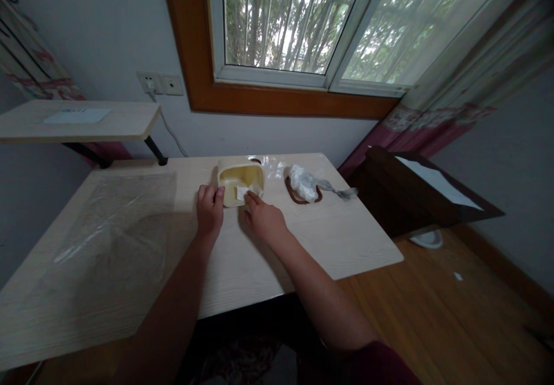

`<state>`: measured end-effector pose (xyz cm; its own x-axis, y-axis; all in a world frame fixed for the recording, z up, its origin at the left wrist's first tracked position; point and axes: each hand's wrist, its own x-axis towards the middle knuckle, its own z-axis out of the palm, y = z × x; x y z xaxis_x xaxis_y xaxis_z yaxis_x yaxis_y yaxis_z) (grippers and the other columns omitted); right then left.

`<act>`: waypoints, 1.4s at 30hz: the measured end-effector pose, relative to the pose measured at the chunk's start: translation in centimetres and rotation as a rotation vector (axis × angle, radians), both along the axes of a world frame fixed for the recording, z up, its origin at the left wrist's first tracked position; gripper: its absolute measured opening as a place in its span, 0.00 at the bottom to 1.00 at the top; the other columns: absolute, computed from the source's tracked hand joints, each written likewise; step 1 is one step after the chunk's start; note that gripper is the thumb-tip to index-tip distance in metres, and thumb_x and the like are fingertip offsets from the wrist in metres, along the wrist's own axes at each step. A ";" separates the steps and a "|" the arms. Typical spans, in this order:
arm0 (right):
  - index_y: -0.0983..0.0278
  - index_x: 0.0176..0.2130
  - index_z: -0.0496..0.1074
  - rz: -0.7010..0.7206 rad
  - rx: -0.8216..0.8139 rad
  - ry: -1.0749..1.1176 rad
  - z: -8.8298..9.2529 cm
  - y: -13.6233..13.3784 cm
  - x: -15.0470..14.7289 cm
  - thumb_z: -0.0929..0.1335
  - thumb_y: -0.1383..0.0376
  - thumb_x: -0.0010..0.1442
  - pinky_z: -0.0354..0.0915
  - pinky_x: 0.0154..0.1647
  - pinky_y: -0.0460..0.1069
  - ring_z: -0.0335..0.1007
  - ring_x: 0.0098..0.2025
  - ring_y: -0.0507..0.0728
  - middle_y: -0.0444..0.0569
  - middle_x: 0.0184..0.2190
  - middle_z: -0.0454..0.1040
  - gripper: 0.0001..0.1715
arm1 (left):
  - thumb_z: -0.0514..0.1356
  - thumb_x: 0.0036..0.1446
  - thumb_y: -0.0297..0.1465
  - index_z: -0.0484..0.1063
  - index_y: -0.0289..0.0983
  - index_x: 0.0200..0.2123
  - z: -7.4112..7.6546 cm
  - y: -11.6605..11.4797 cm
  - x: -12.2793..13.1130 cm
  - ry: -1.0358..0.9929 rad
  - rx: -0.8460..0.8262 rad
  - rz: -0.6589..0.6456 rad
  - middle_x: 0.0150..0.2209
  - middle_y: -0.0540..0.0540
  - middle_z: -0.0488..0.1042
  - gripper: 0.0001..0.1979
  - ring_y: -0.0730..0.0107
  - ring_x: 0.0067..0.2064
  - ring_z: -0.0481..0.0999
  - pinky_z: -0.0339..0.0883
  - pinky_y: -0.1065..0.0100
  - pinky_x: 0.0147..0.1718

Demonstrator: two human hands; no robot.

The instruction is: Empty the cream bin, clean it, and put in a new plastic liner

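Observation:
A cream plastic box [240,176] stands open at the far middle of the light wooden table [268,258]. Inside it lies a white paper or tissue [240,193]. My left hand [210,207] rests against the box's left wall with its fingers curled on it. My right hand [264,217] is at the box's front right corner, fingers pinched on the white paper. To the right lies a brown ring-shaped lid [303,195] with a crumpled clear plastic bag [308,183] on it.
A clear plastic sheet [112,223] covers the table's left part. A raised shelf [78,120] stands at the back left. A dark brown cabinet [415,191] sits right of the table. Wall sockets [160,83] and a cable hang below the window.

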<state>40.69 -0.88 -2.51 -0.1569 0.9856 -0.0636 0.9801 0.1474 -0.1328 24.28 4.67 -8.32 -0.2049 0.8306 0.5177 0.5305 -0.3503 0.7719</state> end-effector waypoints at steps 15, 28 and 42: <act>0.60 0.73 0.52 0.143 0.030 0.131 -0.7 -1.2 -2.5 0.60 0.59 0.69 0.74 0.54 0.57 0.75 0.57 0.62 0.52 0.75 0.51 0.38 | 0.56 0.67 0.36 0.64 0.41 0.28 -0.2 0.0 -0.2 -0.046 -0.013 -0.061 0.34 0.47 0.65 0.13 0.63 0.39 0.69 0.64 0.62 0.43; 0.60 0.72 0.55 0.004 -0.015 0.036 -0.5 -0.4 -0.8 0.60 0.59 0.69 0.75 0.50 0.60 0.79 0.51 0.65 0.57 0.74 0.51 0.35 | 0.56 0.67 0.35 0.64 0.41 0.28 0.0 0.0 0.0 -0.051 -0.016 -0.060 0.33 0.47 0.65 0.13 0.63 0.39 0.69 0.64 0.63 0.43; 0.60 0.73 0.53 0.049 0.034 0.053 -0.7 -1.1 -1.5 0.58 0.59 0.70 0.75 0.48 0.59 0.79 0.51 0.64 0.53 0.75 0.51 0.35 | 0.57 0.66 0.35 0.65 0.40 0.27 -0.2 0.0 -0.1 -0.094 0.018 -0.064 0.33 0.48 0.65 0.13 0.64 0.38 0.68 0.62 0.63 0.42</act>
